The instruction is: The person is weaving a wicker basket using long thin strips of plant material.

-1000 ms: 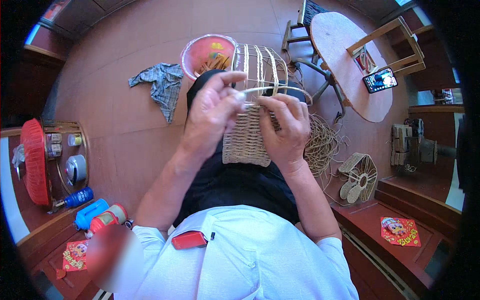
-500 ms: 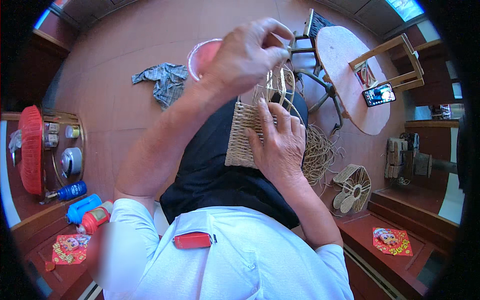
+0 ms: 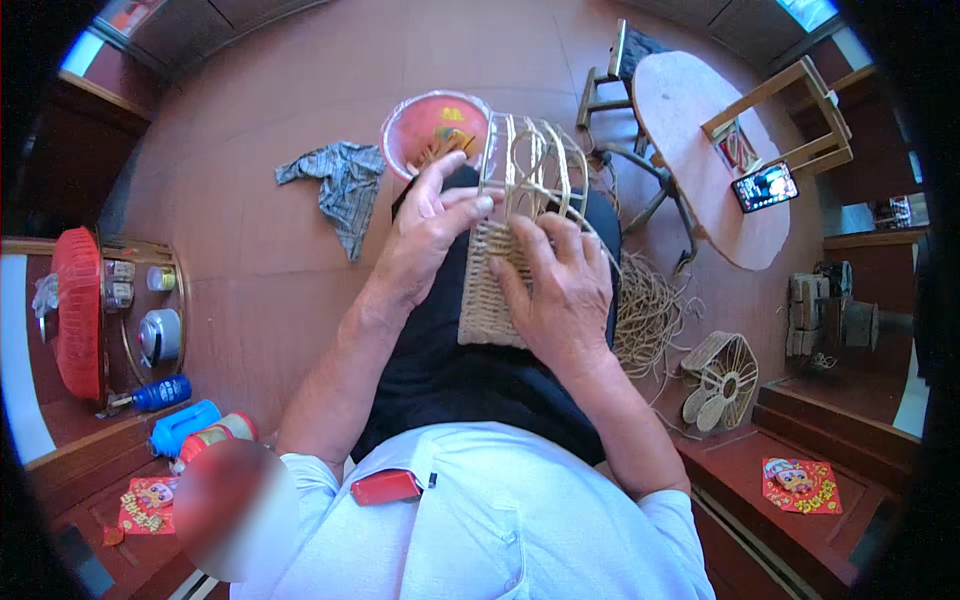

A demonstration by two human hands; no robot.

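A partly woven straw basket (image 3: 488,300) rests on my dark-trousered lap. Its lower part is tightly woven in tan cord, while bare pale uprights and thin frame rods (image 3: 540,150) stand out beyond the weave. My right hand (image 3: 565,285) lies over the woven wall, thumb on the near face and fingers curled at the top of the weave, gripping it. At the basket's left edge is my left hand (image 3: 425,235), thumb and a finger brought together beside the top row, index finger stretched up. What sits between those fingertips is too small to tell.
A pink basin (image 3: 435,125) stands ahead, beside a crumpled checked shirt (image 3: 345,190). Loose cord (image 3: 650,310) heaps at my right, near a woven piece with petal shapes (image 3: 722,380). A round table (image 3: 690,130) bears a phone (image 3: 766,187). Flasks (image 3: 185,428) and a red basket (image 3: 78,312) are at left.
My left hand has come down and left from above the basket to its left edge, uncovering the basin and uprights. My right hand keeps its hold on the basket.
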